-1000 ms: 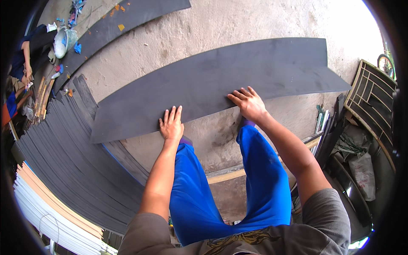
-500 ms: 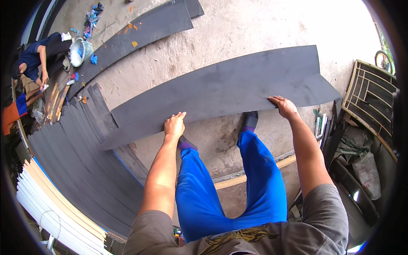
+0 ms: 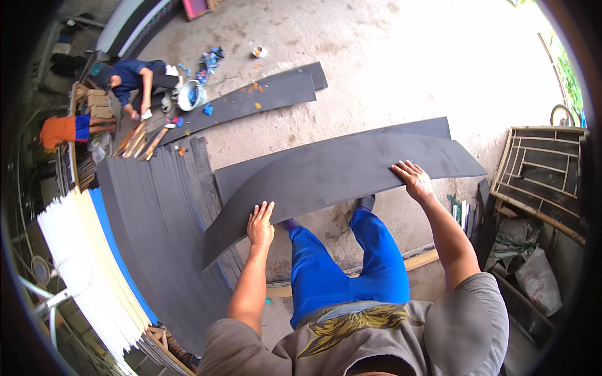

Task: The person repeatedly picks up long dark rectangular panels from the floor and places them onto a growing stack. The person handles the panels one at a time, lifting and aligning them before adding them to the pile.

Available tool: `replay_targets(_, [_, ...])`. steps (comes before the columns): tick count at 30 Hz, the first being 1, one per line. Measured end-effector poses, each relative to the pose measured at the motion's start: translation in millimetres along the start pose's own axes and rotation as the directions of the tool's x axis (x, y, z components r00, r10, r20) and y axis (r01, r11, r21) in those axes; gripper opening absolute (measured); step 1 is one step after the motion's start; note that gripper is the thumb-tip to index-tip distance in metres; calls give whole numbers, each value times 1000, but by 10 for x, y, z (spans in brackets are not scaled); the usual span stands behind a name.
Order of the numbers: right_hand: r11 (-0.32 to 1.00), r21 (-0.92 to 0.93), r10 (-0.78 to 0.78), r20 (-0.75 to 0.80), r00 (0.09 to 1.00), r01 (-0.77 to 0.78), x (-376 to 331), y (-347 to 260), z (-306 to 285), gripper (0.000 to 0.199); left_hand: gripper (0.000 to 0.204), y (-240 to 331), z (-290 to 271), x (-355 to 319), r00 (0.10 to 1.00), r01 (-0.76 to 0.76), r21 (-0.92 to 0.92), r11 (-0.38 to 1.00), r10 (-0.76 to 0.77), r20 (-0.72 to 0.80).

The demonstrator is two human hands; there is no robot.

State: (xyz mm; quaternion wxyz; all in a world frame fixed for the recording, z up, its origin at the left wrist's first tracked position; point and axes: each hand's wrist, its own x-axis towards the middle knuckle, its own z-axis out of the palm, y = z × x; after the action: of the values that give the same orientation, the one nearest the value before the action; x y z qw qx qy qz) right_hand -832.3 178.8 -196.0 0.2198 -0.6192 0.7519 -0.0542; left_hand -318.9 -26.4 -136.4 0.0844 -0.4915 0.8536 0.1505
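Note:
A long dark grey flexible sheet (image 3: 338, 163) spans the space in front of my legs, arched upward in the middle. My left hand (image 3: 261, 225) grips its near edge left of centre, fingers on top and thumb side hidden. My right hand (image 3: 414, 179) holds the same edge farther right, fingers also laid over the top. The sheet's left end bends down beside a tall stack of dark grey sheets (image 3: 157, 207). Beneath and behind it, a second dark grey sheet (image 3: 433, 129) lies on the floor.
A person in dark blue (image 3: 133, 78) crouches by a white bucket (image 3: 192, 95); another wears orange (image 3: 59, 131). More dark sheets (image 3: 276, 91) lie beyond. White strips (image 3: 88, 257) stand at left. At right are a framed panel (image 3: 539, 169) and a pale sack (image 3: 538, 282).
The held sheet's middle now arches higher and covers more of the sheet behind. Its left end has swung nearer me. My view has shifted, showing more of the left side.

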Motion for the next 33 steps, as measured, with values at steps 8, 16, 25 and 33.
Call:
replay_targets(8, [989, -80, -139, -248, 959, 123, -357, -1071, -1373, 67, 82, -69, -1048, -1183, 954, 87, -72, 994, -104, -282])
replay_targets(16, [937, -166, -345, -325, 880, 307, -266, -2630, -1759, 66, 79, -682, -1486, -2719, 802, 257, -188, 948, -318, -505])
replay_targets(25, [733, -193, -667, -391, 634, 652, -4, -4473, -1599, 70, 72, -1249, -1503, -4502, 505, 539, -201, 818, -505, -701])
replay_targets(33, [429, -200, -857, -398, 327, 881, 255, -6150, -1726, 66, 71, -1612, -1338, -5773, 182, 725, -295, 623, -586, -790])
